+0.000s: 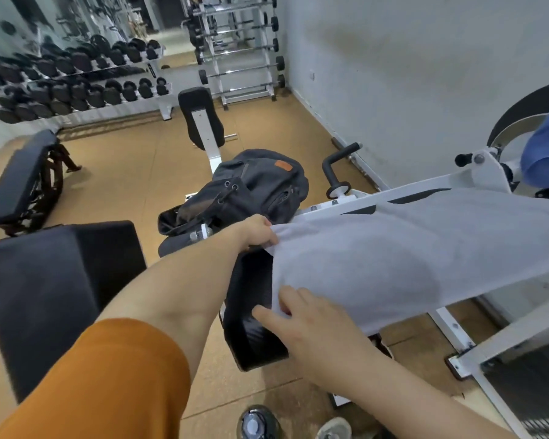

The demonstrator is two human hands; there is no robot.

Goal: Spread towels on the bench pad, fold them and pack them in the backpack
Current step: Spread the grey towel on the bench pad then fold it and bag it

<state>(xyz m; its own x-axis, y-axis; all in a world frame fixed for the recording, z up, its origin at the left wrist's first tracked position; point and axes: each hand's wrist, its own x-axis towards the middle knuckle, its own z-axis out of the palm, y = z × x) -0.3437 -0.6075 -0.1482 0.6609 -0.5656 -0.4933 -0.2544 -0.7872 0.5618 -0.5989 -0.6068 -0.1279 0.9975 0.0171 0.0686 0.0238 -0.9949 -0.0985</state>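
Towel (393,258): grey terry, soft, rect.; draped lengthwise over bench pad (251,315), far end trailing onto white frame (403,193). Prob. being drawn flat for folding. L hand (258,233) grips its far corner at pad's end edge; R hand (301,318) appears to pinch near corner. Pad: black ribbed vinyl. Backpack (260,182): dark canvas, tan patch, mouth open, just beyond pad's end, likely kept close for packing.

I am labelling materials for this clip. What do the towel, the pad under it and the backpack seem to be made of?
Towel: soft cloth, likely cotton, matt light grey; it drapes and wrinkles.
Pad: probably vinyl over foam, black with a slight sheen.
Backpack: dark grey canvas-like fabric, matt and slumping, with a tan patch that looks like leather.
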